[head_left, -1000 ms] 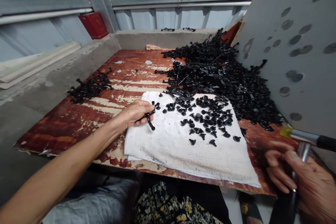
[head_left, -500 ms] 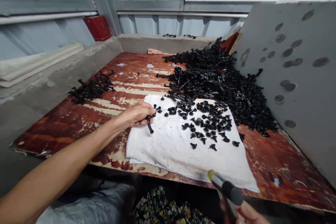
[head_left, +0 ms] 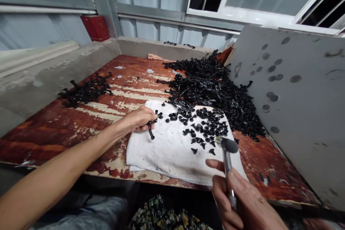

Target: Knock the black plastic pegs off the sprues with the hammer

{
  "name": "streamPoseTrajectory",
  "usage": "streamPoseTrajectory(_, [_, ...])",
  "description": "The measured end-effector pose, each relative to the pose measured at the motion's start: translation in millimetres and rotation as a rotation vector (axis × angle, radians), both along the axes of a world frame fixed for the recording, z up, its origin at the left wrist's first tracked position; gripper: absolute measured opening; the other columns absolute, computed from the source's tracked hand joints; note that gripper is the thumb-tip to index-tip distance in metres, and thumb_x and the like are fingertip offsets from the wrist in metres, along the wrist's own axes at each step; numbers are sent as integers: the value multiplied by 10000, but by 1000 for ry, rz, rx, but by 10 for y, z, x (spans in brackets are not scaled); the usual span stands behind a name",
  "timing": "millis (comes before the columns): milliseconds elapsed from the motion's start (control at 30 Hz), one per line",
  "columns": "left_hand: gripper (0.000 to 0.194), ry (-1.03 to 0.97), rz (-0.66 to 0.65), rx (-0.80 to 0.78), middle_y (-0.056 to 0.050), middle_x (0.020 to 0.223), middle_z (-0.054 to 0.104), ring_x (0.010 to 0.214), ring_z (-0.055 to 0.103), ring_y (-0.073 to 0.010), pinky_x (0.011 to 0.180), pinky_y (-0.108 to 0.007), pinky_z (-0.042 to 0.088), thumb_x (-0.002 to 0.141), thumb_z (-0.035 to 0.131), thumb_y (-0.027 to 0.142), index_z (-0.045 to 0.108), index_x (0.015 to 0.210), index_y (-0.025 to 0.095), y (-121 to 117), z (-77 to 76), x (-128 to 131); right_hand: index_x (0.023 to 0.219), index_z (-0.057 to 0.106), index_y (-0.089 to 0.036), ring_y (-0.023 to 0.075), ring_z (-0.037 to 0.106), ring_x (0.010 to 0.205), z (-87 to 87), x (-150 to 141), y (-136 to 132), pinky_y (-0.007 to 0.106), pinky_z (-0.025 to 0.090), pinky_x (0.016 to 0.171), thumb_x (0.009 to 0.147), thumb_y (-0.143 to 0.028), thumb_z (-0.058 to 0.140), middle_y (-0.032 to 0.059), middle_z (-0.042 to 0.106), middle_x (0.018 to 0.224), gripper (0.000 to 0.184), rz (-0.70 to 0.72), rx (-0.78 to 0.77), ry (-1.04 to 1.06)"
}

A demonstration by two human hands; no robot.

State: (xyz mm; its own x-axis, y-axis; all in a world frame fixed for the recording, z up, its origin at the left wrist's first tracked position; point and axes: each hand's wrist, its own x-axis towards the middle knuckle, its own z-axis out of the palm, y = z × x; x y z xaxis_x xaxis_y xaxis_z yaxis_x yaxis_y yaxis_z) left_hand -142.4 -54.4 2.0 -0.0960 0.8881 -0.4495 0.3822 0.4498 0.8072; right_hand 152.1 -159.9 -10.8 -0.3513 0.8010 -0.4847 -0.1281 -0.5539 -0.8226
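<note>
My left hand point(head_left: 140, 118), its fingers closed, grips a thin black bracket-like part point(head_left: 151, 132) with knobbed ends at the left side of a folded white cloth point(head_left: 167, 158). A small mallet point(head_left: 229, 146) with a black face, a yellow face and a metal handle is held upright in my right hand point(head_left: 239, 194), above the cloth's front right part. The right index finger is partly stretched out. Many small black disc-headed pegs point(head_left: 207, 125) lie scattered over the cloth between and beyond the hands.
A large heap of black parts point(head_left: 215, 86) covers the table's back right. Another small pile point(head_left: 86, 91) lies at the left. A grey spotted panel point(head_left: 291, 107) stands along the right edge. A red box point(head_left: 95, 28) sits on the ledge behind the worn red-brown table point(head_left: 134, 75).
My right hand has raised the mallet from the table's front edge up and over the cloth. The left hand keeps hold of the black part. The view has turned slightly right.
</note>
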Motion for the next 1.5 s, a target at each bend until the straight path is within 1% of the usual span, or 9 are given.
streamPoseTrajectory(200, [293, 37, -44, -35, 23, 347, 446, 232, 275, -41, 281, -151, 156, 823, 562, 225, 534, 543, 143, 25, 34, -22, 1196, 626, -206, 165, 601, 674, 182, -49, 380, 258, 524, 568, 909, -471, 543, 64, 668, 844, 399, 272, 652, -629])
streamPoseTrajectory(333, [300, -21, -26, -66, 23, 330, 414, 239, 267, -47, 283, -158, 159, 826, 543, 234, 536, 540, 143, 33, 12, -33, 1254, 594, -136, 168, 627, 663, 216, -243, 752, 287, 523, 639, 951, -258, 412, 91, 706, 859, 374, 433, 1251, -756])
streamPoseTrajectory(433, [307, -54, -3, -93, 19, 331, 415, 235, 249, -44, 276, -167, 155, 822, 520, 216, 529, 525, 142, 61, -18, -42, 1289, 575, -108, 153, 587, 580, 202, -408, 1043, 271, 474, 567, 944, -216, 401, 89, 707, 815, 401, 504, 1430, -912])
streamPoseTrajectory(600, [248, -44, -42, -68, 4, 412, 501, 249, 313, -53, 272, -171, 179, 807, 526, 189, 538, 563, 146, 106, -80, -89, 1395, 519, -112, 149, 535, 558, 124, -621, 1352, 253, 390, 507, 938, -188, 339, 90, 682, 813, 497, 461, 1539, -1153])
streamPoseTrajectory(867, [256, -48, -33, -96, -3, 449, 543, 242, 316, -42, 268, -163, 169, 825, 515, 177, 531, 572, 148, 120, -69, -103, 1460, 467, -142, 122, 369, 499, -20, -733, 1397, 247, 284, 471, 894, -92, 308, 39, 557, 742, 590, 565, 1589, -1154])
streamPoseTrajectory(1067, [230, -73, -25, -94, 0, 409, 521, 239, 307, -42, 265, -159, 171, 787, 560, 190, 549, 562, 142, 121, -64, -105, 1467, 451, -126, 126, 440, 565, -31, -715, 1360, 239, 355, 526, 938, -107, 296, 37, 536, 757, 551, 412, 1635, -973])
streamPoseTrajectory(1233, [192, -52, -21, -94, -2, 440, 557, 249, 320, -37, 263, -155, 182, 739, 605, 188, 535, 565, 145, 114, -16, -79, 1444, 495, -175, 117, 355, 475, -34, -706, 1336, 236, 303, 458, 887, -67, 327, 10, 499, 691, 592, 513, 1614, -1062])
streamPoseTrajectory(1367, [225, -64, -22, -96, 3, 395, 520, 236, 273, -30, 265, -161, 181, 734, 635, 223, 535, 550, 143, 114, -3, -84, 1495, 413, -160, 135, 460, 581, 8, -723, 1311, 235, 381, 533, 946, -117, 299, 44, 557, 776, 562, 383, 1605, -1007])
streamPoseTrajectory(1500, [244, -68, -35, -96, -10, 429, 544, 246, 311, -34, 268, -161, 182, 738, 642, 235, 536, 540, 139, 129, -20, -104, 1488, 435, -218, 115, 374, 498, 28, -768, 1331, 228, 311, 481, 886, -65, 345, 33, 564, 750, 628, 593, 1505, -1205])
